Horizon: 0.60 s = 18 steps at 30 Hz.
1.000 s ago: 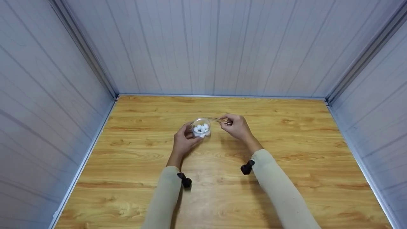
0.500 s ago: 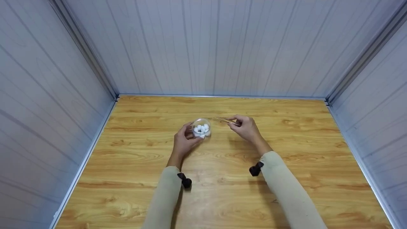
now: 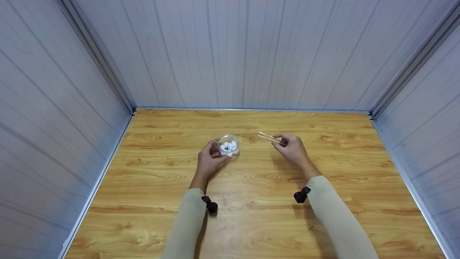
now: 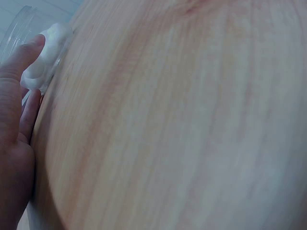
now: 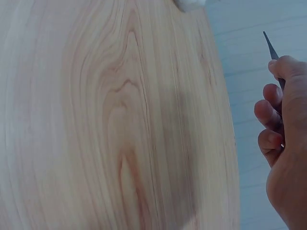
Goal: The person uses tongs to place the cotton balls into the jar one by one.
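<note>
A clear round jar (image 3: 228, 137) with several white cotton balls (image 3: 230, 146) inside stands on the table in the head view. My left hand (image 3: 209, 159) grips its left side, thumb in front. The left wrist view shows that thumb against the clear wall (image 4: 15, 32), with white cotton (image 4: 56, 37) behind it. To the right of the jar, my right hand (image 3: 293, 149) pinches thin metal tweezers (image 3: 268, 137). Their two tips point left, slightly apart, with nothing seen between them. In the right wrist view the tweezers (image 5: 270, 46) stick out past the thumb; the other fingers are curled.
The wood-grain table (image 3: 248, 223) is bordered by pale panel walls (image 3: 230, 54) at the back and both sides. A small black device (image 3: 301, 195) sits at the right sleeve cuff, another black device (image 3: 211, 205) at the left one.
My right hand has moved right with the tweezers, away from the jar, and their tips are now well clear of its rim. The left hand and jar have stayed in place.
</note>
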### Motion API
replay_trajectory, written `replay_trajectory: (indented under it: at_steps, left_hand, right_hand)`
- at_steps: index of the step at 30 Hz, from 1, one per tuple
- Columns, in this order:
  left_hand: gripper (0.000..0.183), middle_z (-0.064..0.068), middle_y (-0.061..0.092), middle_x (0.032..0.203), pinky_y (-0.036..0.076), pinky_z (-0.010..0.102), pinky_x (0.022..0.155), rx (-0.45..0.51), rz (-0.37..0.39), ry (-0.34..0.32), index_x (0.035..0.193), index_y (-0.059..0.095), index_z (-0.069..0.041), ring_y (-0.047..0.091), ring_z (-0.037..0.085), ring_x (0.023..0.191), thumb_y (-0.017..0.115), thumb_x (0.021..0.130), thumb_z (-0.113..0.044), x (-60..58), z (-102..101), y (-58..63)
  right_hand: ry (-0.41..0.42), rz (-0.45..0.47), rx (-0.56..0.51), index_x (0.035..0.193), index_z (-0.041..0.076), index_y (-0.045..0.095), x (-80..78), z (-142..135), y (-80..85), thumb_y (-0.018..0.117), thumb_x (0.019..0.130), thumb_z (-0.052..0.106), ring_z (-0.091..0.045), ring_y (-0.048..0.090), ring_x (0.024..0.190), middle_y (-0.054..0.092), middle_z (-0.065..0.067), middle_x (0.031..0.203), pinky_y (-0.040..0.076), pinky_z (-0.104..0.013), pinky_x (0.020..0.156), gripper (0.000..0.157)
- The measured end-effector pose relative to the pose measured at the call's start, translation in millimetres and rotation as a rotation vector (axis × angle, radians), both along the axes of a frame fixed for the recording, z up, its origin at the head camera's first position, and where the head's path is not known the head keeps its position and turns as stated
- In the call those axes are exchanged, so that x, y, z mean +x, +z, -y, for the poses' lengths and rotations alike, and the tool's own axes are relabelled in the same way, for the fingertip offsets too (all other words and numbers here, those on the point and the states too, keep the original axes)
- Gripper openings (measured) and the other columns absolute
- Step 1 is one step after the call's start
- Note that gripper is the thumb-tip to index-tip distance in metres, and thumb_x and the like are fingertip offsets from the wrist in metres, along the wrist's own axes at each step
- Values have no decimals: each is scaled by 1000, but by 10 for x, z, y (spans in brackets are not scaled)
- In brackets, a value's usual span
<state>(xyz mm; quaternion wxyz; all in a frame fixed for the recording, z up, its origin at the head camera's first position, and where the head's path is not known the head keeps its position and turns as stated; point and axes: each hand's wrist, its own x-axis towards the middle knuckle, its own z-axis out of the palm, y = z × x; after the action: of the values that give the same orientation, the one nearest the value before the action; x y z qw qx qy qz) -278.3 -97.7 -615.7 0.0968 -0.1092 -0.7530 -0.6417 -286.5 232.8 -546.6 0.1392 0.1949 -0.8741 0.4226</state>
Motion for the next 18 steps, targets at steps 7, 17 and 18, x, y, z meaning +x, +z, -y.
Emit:
replay_trajectory:
  at_steps: [7,17,18]
  left_hand:
    - [75,11,55,116,52,27,80,-51,27,20,130,50,-16,57,20,100,84,63,-17,5,-2,12]
    - [75,11,55,116,52,28,80,-35,25,18,130,50,-15,58,21,99,84,63,-14,12,9,23]
    - [75,11,55,116,52,28,80,-35,26,18,130,50,-15,58,21,99,84,63,-14,12,10,24]
  right_hand:
    - [-29,-11,-4,101,16,68,46,-190,5,68,83,25,-13,44,49,54,1,59,38,-24,43,21]
    - [-29,56,-85,103,13,66,111,-367,8,67,84,21,-15,56,49,59,-2,67,49,-25,42,21]
    - [-28,65,-96,103,13,66,117,-379,7,66,84,21,-15,58,51,60,-3,68,51,-26,44,20]
